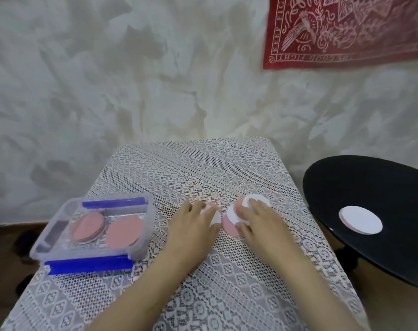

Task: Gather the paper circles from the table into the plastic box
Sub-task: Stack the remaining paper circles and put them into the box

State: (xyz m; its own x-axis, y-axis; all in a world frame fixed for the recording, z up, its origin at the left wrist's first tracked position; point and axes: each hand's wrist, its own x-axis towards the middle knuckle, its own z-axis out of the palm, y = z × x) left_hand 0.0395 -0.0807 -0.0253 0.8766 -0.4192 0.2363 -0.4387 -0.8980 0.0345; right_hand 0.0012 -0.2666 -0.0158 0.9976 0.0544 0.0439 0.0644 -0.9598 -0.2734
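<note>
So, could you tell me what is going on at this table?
A person is collecting paper circles. The left hand and the right hand both lie flat on overlapping pink and white circles on the lace tablecloth. The plastic box to the left already holds pink circles. A white circle lies on the black round surface to the right.

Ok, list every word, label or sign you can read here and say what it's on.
"KEEP FIGH": runs up the left border of the red wall cloth, cut off at the frame's top.
Bottom border of that cloth: upside-down lettering, too blurred to read.
No text visible on the plastic box, the paper circles or the black round top.
</note>
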